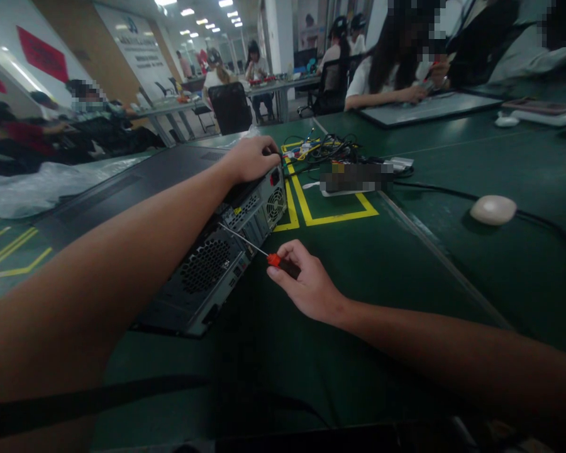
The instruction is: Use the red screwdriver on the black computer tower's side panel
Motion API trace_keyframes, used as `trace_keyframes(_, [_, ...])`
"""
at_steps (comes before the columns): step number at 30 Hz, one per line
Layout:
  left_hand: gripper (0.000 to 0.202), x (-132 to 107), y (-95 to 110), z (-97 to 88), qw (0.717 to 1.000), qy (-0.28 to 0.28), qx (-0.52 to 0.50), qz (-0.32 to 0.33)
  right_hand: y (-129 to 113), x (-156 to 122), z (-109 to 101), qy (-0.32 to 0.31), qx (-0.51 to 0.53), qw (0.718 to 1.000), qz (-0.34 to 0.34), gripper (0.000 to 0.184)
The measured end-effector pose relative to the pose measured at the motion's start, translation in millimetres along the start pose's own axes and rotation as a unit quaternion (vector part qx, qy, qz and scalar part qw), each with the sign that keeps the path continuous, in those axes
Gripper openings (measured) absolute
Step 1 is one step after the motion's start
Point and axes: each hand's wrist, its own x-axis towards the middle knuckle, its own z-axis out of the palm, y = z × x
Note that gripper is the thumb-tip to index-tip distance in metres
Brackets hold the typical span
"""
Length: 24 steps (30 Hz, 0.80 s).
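A black desktop computer case [170, 167] lies on its side on the green table, its metal rear panel with vents and ports turned towards me. My left hand [252, 157] is on the case's top at the far rear corner, with its fingers curled over the edge. In my right hand [314, 280], closed around the handle, is a screwdriver [283, 263] with a red and dark handle. Its thin shaft points up and left, and the tip meets the rear panel near the slot covers. Whether the tip sits in a screw is too small to tell.
Beyond the case lies a bundle of cables [334, 151] by yellow tape marks [344, 220]. A white computer mouse [493, 209] rests at the right on a black cord. Clear plastic wrap [51, 182] lies at the left. Across the table, a person works over a flat panel [429, 110].
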Motion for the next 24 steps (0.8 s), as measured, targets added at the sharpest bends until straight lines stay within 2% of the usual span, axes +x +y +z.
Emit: trace_keyframes(24, [0.039, 0.2, -0.9, -2.3, 1.000, -0.005, 0.007, 0.003, 1.3, -0.3, 0.7, -0.012, 0.006, 1.000, 0.001, 0.021])
